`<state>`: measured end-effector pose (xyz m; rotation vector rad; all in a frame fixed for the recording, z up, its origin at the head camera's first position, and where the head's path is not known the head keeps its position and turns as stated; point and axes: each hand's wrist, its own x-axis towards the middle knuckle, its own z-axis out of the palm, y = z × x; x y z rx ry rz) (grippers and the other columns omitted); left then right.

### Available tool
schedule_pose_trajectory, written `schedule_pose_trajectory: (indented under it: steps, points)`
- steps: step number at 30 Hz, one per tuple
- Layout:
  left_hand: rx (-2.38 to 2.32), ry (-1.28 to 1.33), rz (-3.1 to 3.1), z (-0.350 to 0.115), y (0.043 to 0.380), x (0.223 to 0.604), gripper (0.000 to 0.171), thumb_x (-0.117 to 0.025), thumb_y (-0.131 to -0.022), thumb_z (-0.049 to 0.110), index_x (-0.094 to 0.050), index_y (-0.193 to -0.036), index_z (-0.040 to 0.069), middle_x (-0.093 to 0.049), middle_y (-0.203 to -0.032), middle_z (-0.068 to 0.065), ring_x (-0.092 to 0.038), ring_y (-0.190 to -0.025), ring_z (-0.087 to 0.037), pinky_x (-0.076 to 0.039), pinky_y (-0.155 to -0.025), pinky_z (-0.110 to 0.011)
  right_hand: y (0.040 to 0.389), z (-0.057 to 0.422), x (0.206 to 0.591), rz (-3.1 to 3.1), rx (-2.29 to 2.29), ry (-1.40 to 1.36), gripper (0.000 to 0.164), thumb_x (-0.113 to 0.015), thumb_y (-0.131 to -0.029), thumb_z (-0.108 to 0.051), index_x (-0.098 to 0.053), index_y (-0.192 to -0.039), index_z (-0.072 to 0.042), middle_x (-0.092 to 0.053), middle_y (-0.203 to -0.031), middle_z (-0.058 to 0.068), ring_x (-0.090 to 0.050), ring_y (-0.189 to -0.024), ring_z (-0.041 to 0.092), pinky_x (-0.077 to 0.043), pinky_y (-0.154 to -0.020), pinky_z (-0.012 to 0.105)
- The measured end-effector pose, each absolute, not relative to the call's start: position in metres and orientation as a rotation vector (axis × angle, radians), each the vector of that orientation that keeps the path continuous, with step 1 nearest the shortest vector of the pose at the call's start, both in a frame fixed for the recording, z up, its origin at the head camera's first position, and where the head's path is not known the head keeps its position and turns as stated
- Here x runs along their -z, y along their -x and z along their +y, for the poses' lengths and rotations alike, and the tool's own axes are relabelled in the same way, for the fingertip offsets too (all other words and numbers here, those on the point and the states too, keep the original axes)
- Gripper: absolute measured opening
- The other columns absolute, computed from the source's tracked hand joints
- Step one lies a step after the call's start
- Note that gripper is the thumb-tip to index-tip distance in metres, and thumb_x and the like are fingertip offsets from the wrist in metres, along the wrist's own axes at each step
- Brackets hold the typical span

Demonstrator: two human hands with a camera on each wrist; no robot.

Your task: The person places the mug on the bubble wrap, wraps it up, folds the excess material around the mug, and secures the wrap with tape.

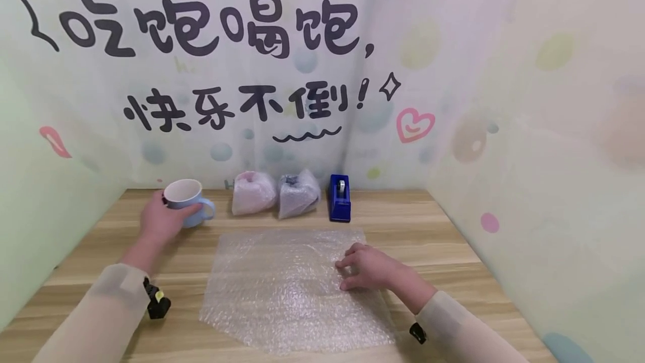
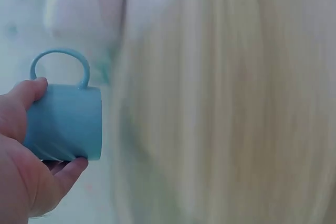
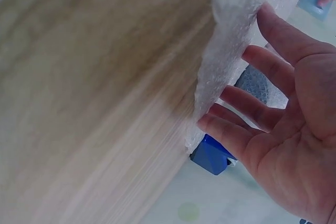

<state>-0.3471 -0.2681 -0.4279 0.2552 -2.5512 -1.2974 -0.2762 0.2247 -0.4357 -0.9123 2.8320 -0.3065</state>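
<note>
My left hand [image 1: 162, 214] grips a light blue mug [image 1: 187, 213] with a white inside, at the back left of the table. In the left wrist view the thumb lies near the handle and the other fingers wrap the far side of the mug [image 2: 65, 121]. A sheet of bubble wrap [image 1: 282, 290] lies flat across the middle of the table. Over its right side is my right hand [image 1: 370, 266], palm down with fingers spread and loosely bent. The right wrist view has its fingertips right at the bubble wrap [image 3: 226, 40], holding nothing.
Two bubble-wrapped bundles, one pinkish [image 1: 253, 195] and one with a dark greyish-blue thing inside [image 1: 299, 195], stand along the back edge. Right of them is a blue tape dispenser [image 1: 340, 200]. A printed cloth wall [image 1: 302, 156] rises behind the wooden table [image 1: 428, 234].
</note>
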Motion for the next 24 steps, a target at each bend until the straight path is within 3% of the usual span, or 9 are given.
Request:
schedule_pose_trajectory:
  steps: [8,13,18,24]
  points:
    - [1.453,0.183,-2.605,-0.178,0.321,0.393,0.087,-0.093,-0.088,0.036,-0.051,-0.152,-0.005,-0.063,-0.147,-0.031,-0.061,-0.136,-0.048,-0.052,-0.115,-0.063,0.276,0.226,0.436,2.831,0.314,0.902,0.061,-0.087,-0.092,-0.042,-0.073,-0.142,-0.011,-0.067,-0.143,0.021,-0.065,-0.131,0.039,-0.054,-0.114,0.059]
    - [1.609,0.392,-2.621,-0.118,0.303,0.398,0.08,-0.097,-0.083,0.027,-0.057,-0.146,-0.002,-0.069,-0.14,-0.024,-0.066,-0.13,-0.042,-0.056,-0.112,-0.059,0.276,0.227,0.438,2.834,0.311,0.904,0.061,-0.087,-0.092,-0.043,-0.074,-0.142,-0.011,-0.067,-0.142,0.021,-0.065,-0.13,0.039,-0.054,-0.114,0.059]
    - [1.613,0.44,-2.639,-0.074,0.294,0.414,0.079,-0.101,-0.078,0.022,-0.062,-0.142,-0.001,-0.074,-0.132,-0.019,-0.07,-0.126,-0.038,-0.057,-0.11,-0.057,0.278,0.227,0.439,2.841,0.295,0.936,0.059,-0.087,-0.092,-0.042,-0.075,-0.141,-0.012,-0.069,-0.138,0.019,-0.066,-0.127,0.036,-0.057,-0.11,0.055]
    - [1.628,0.428,-2.633,-0.053,0.287,0.429,0.081,-0.102,-0.075,0.016,-0.062,-0.142,-0.001,-0.075,-0.131,-0.017,-0.071,-0.126,-0.038,-0.056,-0.112,-0.056,0.278,0.226,0.439,2.839,0.316,0.942,0.058,-0.087,-0.092,-0.042,-0.076,-0.14,-0.012,-0.07,-0.138,0.019,-0.066,-0.127,0.036,-0.057,-0.11,0.055]
